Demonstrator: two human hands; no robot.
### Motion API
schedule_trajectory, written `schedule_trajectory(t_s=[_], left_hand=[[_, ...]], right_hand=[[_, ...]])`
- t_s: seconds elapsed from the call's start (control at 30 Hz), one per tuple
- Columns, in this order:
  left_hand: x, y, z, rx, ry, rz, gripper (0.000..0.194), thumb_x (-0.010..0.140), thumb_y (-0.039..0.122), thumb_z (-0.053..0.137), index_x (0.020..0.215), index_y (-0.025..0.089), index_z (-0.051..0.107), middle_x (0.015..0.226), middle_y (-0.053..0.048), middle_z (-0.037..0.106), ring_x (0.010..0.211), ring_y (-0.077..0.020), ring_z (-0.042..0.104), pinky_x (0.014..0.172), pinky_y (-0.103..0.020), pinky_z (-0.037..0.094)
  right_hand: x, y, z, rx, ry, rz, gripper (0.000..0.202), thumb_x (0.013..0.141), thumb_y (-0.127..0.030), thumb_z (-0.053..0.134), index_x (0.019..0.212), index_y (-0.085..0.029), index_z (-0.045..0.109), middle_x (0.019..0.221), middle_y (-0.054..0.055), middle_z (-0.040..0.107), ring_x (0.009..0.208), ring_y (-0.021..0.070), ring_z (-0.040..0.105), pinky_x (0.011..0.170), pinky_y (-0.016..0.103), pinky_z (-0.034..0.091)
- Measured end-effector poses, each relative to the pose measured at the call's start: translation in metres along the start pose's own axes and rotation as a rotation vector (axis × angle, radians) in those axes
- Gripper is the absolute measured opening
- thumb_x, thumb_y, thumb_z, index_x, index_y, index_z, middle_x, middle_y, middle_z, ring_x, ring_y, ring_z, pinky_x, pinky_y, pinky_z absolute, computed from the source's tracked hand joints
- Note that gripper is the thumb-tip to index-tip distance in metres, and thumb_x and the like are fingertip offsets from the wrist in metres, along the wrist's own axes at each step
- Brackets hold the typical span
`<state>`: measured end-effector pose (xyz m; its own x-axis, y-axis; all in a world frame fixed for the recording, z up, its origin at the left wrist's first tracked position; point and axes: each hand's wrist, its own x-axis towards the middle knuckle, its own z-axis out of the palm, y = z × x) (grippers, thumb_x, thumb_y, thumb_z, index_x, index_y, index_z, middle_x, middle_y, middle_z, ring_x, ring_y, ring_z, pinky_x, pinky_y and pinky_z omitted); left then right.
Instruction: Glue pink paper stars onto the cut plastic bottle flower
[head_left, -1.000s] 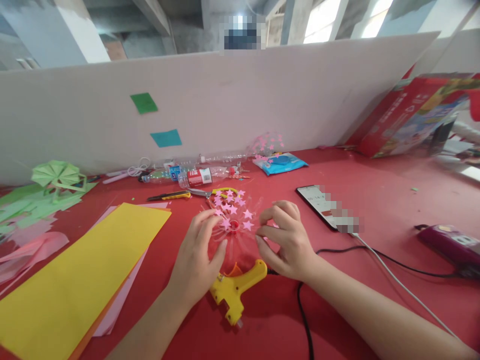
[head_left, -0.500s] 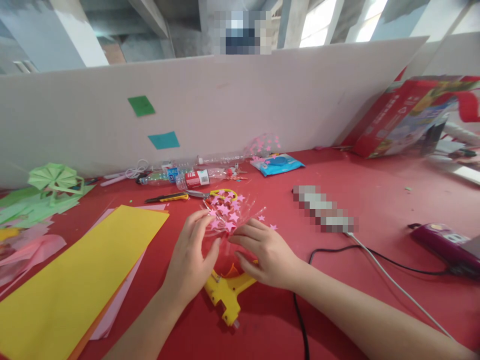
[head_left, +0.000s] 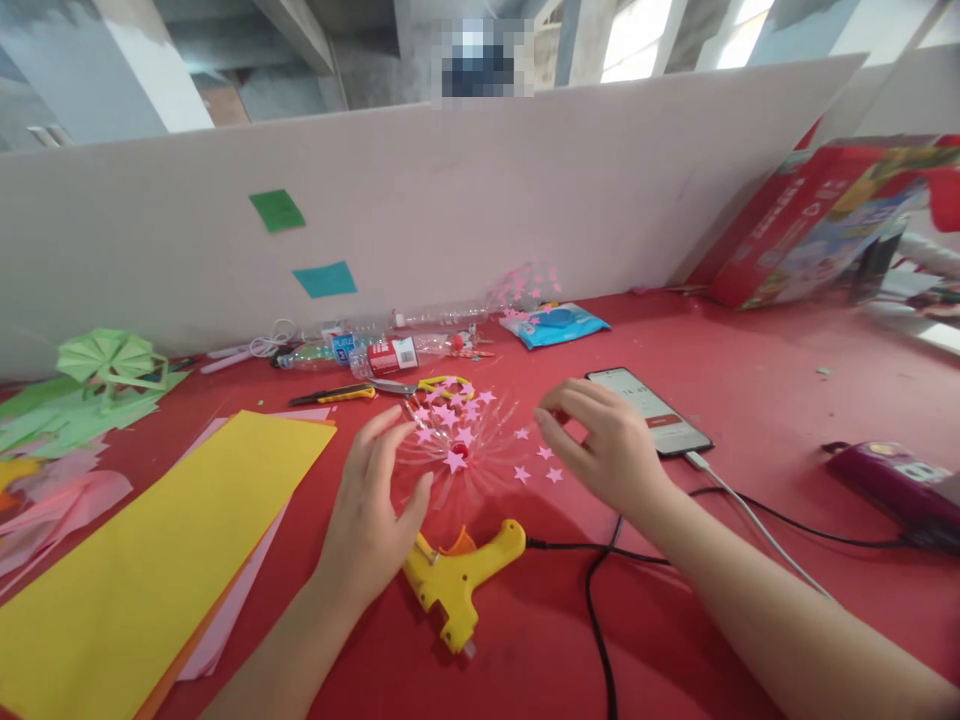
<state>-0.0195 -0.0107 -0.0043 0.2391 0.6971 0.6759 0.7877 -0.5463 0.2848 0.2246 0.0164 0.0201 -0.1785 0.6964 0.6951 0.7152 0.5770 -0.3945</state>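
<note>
A clear plastic piece cut into thin splayed strips [head_left: 487,470], with a red centre, lies on the red table. Pink paper stars [head_left: 465,437] sit on its far left strips. At its left edge is my left hand [head_left: 373,505], thumb and fingers apart, with nothing visibly held. My right hand [head_left: 611,445] hovers to the right, fingers loosely bent and apart, between the loose pink stars [head_left: 545,453] and a phone [head_left: 664,415]. A yellow glue gun [head_left: 457,580] lies on the near side, between my forearms.
Yellow paper sheets [head_left: 187,540] cover the left side. A utility knife [head_left: 334,396], scissors [head_left: 442,384] and plastic bottles [head_left: 390,356] lie farther back. A blue wipes pack [head_left: 555,325] rests near the white partition [head_left: 450,200]. Black cable [head_left: 592,600] crosses at right.
My right hand has moved right, away from the cut plastic piece and toward the phone. More loose stars and the glue gun's rear end are now uncovered. My left hand has barely moved.
</note>
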Motion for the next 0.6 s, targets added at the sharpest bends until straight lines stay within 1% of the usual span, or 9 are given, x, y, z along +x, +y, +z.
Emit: schedule_trajectory(t_s=[0.07,0.13,0.17,0.23,0.3,0.37,0.4,0.5,0.6], left_hand=[[0.000,0.003,-0.001,-0.012,0.010,0.029,0.044,0.086,0.020,0.055,0.128,0.022,0.041,0.133,-0.013,0.048,0.127,-0.0270,0.045,0.105,-0.049,0.042],[0.000,0.006,-0.002,-0.023,-0.017,0.047,0.046,0.086,0.021,0.056,0.129,0.024,0.040,0.136,-0.013,0.045,0.130,-0.0280,0.043,0.106,-0.051,0.040],[0.000,0.007,-0.002,-0.022,-0.043,0.050,0.047,0.086,0.022,0.057,0.130,0.025,0.040,0.139,-0.013,0.043,0.131,-0.0287,0.041,0.107,-0.053,0.039],[-0.001,0.009,-0.002,-0.008,-0.097,0.044,0.051,0.086,0.025,0.057,0.133,0.027,0.038,0.144,-0.012,0.038,0.135,-0.0302,0.037,0.107,-0.055,0.037],[-0.002,0.009,-0.002,0.010,-0.135,0.028,0.053,0.087,0.027,0.057,0.135,0.029,0.037,0.146,-0.011,0.035,0.136,-0.0310,0.034,0.107,-0.056,0.037],[-0.003,0.008,-0.001,0.010,-0.151,0.006,0.052,0.087,0.027,0.056,0.135,0.029,0.037,0.147,-0.011,0.034,0.137,-0.0308,0.033,0.107,-0.056,0.037],[-0.003,0.008,0.000,0.002,-0.152,-0.006,0.051,0.087,0.026,0.056,0.135,0.029,0.037,0.147,-0.011,0.034,0.137,-0.0302,0.034,0.107,-0.055,0.038],[-0.003,0.006,0.002,-0.036,-0.118,-0.035,0.048,0.088,0.025,0.055,0.133,0.025,0.038,0.144,-0.013,0.038,0.135,-0.0280,0.037,0.107,-0.051,0.040],[-0.001,0.005,0.004,-0.060,-0.055,-0.054,0.048,0.087,0.023,0.055,0.132,0.023,0.038,0.141,-0.014,0.041,0.134,-0.0270,0.039,0.108,-0.051,0.039]], right_hand=[[0.004,0.015,0.001,-0.033,-0.258,0.278,0.012,0.077,-0.015,0.053,0.067,-0.019,0.057,0.071,0.005,0.061,0.068,0.0181,0.055,0.063,0.029,0.039],[0.004,0.024,0.007,0.005,-0.358,0.367,0.010,0.072,-0.012,0.055,0.064,-0.019,0.057,0.064,0.003,0.060,0.062,0.0176,0.057,0.058,0.027,0.038],[0.003,0.025,0.011,0.041,-0.390,0.394,0.009,0.073,-0.014,0.054,0.067,-0.019,0.057,0.062,0.002,0.060,0.058,0.0165,0.058,0.056,0.026,0.038],[-0.001,0.022,0.019,0.126,-0.420,0.430,0.013,0.084,-0.024,0.047,0.079,-0.020,0.059,0.066,0.000,0.064,0.050,0.0128,0.058,0.051,0.024,0.040],[-0.004,0.015,0.026,0.250,-0.406,0.498,0.030,0.094,-0.037,0.032,0.096,-0.020,0.056,0.081,0.002,0.068,0.045,0.0101,0.059,0.046,0.022,0.043],[-0.006,0.007,0.029,0.456,-0.347,0.612,0.039,0.095,-0.047,0.024,0.106,-0.020,0.050,0.090,0.005,0.068,0.044,0.0103,0.060,0.043,0.023,0.045],[-0.007,0.005,0.030,0.555,-0.321,0.659,0.040,0.094,-0.050,0.028,0.109,-0.020,0.049,0.091,0.005,0.068,0.045,0.0109,0.061,0.043,0.023,0.046],[-0.010,0.001,0.035,0.649,-0.322,0.659,0.031,0.087,-0.044,0.048,0.108,-0.021,0.049,0.082,0.002,0.066,0.051,0.0126,0.063,0.048,0.024,0.050],[-0.014,0.001,0.044,0.584,-0.366,0.576,0.019,0.083,-0.031,0.053,0.099,-0.021,0.051,0.074,0.000,0.065,0.062,0.0152,0.067,0.060,0.027,0.053]])
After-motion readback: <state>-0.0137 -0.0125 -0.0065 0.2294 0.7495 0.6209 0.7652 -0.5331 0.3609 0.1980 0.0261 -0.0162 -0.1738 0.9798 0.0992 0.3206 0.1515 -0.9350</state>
